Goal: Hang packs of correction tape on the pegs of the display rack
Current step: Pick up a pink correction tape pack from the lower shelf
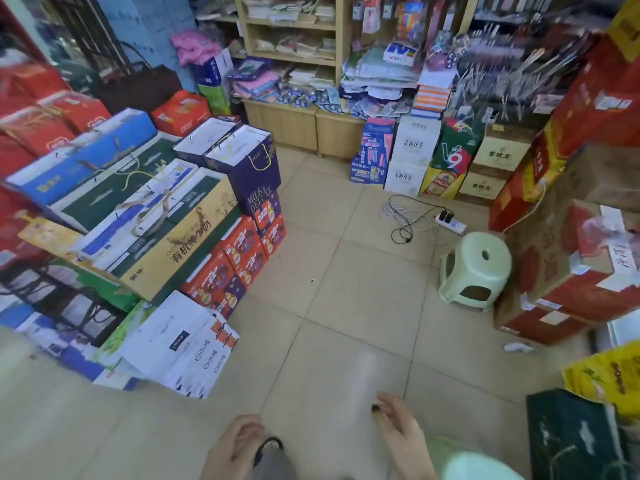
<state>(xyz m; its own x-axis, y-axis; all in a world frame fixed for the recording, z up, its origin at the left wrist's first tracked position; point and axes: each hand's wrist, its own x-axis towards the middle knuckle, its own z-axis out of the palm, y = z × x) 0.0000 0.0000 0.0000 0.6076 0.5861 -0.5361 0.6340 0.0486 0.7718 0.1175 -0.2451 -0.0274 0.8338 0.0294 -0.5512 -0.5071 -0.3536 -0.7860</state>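
Both my hands hang low at the bottom edge and hold nothing. My left hand (235, 445) has loosely curled fingers. My right hand (398, 427) is blurred, with its fingers relaxed and spread over the floor tiles. The display rack (502, 74) with many bare metal pegs stands far off at the upper right. A heap of blue blister packs (304, 97), which look like correction tape, lies on the low wooden cabinet (298, 126) at the back. Both hands are well away from the packs and the rack.
Stacked gift boxes and bags (145, 209) fill the left side. Red cartons (581, 258) line the right. A green plastic stool (476, 268) and a power strip with cables (450, 223) sit on the tiled floor (346, 306) between them. Wooden shelves (294, 29) stand behind.
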